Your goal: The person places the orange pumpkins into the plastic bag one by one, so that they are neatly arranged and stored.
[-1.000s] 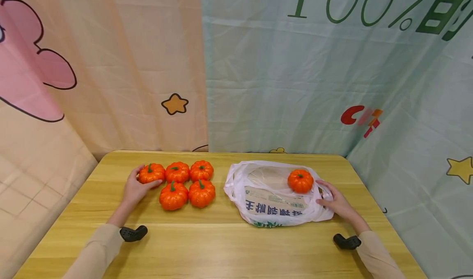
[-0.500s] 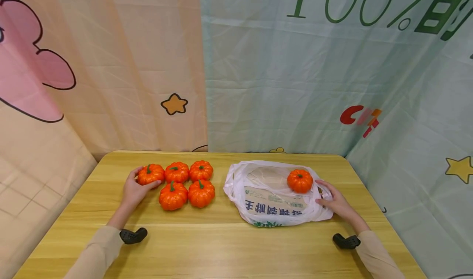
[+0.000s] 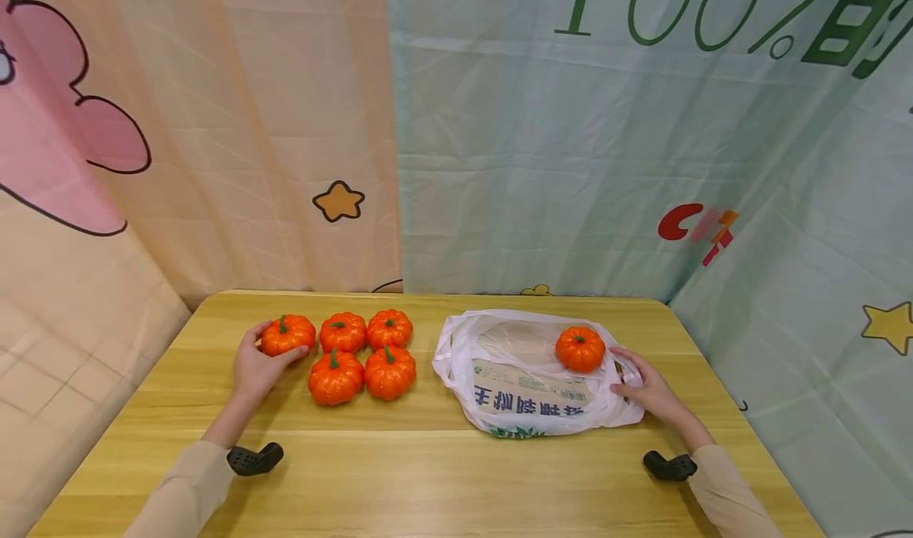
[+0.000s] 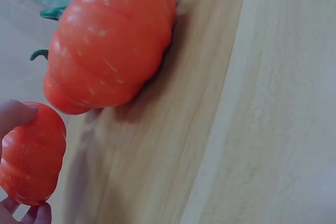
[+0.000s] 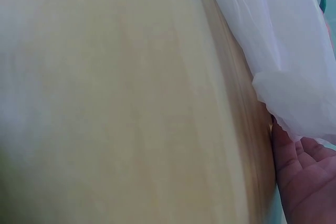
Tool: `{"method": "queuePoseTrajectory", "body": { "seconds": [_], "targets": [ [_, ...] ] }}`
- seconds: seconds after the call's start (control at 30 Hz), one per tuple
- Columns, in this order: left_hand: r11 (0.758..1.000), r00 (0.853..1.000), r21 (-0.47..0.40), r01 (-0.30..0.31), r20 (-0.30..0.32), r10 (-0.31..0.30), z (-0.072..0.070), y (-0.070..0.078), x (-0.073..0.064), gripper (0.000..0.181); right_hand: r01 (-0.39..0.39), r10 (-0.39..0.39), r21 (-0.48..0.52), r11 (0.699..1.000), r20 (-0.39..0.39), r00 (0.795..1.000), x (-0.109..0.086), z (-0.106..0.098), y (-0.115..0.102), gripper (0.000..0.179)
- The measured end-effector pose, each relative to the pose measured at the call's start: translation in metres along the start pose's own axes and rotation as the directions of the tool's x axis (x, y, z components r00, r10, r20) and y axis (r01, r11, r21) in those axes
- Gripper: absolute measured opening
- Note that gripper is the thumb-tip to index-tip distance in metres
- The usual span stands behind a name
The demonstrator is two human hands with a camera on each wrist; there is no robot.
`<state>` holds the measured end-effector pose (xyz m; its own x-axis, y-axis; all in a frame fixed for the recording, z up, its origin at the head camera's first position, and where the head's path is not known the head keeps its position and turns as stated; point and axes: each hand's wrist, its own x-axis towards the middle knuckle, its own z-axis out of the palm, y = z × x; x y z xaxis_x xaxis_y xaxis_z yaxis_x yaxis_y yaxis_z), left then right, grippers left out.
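Note:
My left hand (image 3: 255, 372) grips a small orange toy pumpkin (image 3: 288, 337) with a green stem, at the table's back left. In the left wrist view, the thumb lies over one side of this pumpkin (image 4: 34, 161) and fingertips support the other. Several more pumpkins (image 3: 335, 377) stand in a close cluster just to its right. At the right, my right hand (image 3: 652, 387) pinches the edge of a white plastic bag (image 3: 456, 368) that lies flat with its mouth toward that hand. A single pumpkin (image 3: 580, 349) shows at the bag's right part, near the fingers.
The wooden table (image 3: 428, 475) has rounded back corners. Printed fabric curtains (image 3: 528, 165) hang behind it and at both sides. Black wrist-worn devices (image 3: 255, 459) sit at both cuffs, low over the tabletop.
My left hand has shifted slightly left with its pumpkin, and a gap has opened between that pumpkin and the cluster. The right hand and the bag stay where they were.

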<state>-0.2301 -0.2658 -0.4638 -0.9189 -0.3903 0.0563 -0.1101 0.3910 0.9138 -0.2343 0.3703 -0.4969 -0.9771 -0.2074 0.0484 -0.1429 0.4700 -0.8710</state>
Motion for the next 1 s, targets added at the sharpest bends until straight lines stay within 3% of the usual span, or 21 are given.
{"method": "queuePoseTrajectory", "body": {
  "seconds": [0.33,1.0],
  "targets": [
    [1.000,0.999,0.009,0.010,-0.034,-0.009,-0.003,0.015,-0.011,0.085,-0.019,0.019,-0.006,1.000,0.007,1.000,0.001,-0.001,0.000,0.068],
    [0.998,0.995,0.022,-0.059,-0.082,0.060,-0.002,0.046,-0.034,0.082,-0.010,0.010,-0.008,1.000,0.010,1.000,0.001,-0.001,0.001,0.067]
  ]
}}
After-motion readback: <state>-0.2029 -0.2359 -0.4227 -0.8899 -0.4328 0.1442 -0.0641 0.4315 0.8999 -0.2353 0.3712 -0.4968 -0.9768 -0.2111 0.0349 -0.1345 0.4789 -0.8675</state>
